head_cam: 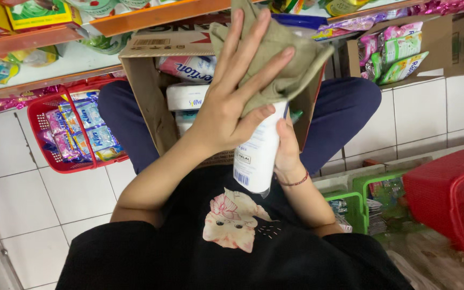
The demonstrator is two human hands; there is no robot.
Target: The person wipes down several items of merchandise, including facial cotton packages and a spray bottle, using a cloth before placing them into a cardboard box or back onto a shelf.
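Wiping step in hand: my left hand presses the olive cloth onto the white bottle, clamped by my right hand above the cardboard box. Next move: I judge rotating the bottle.

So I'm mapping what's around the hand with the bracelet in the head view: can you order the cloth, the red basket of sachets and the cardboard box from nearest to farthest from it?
From the right hand, which grips the white bottle:
1. Olive cloth, just above, over the bottle's top, under the left hand.
2. Cardboard box, behind the hands, in the lap.
3. Red basket of sachets, far left on the tiled floor.
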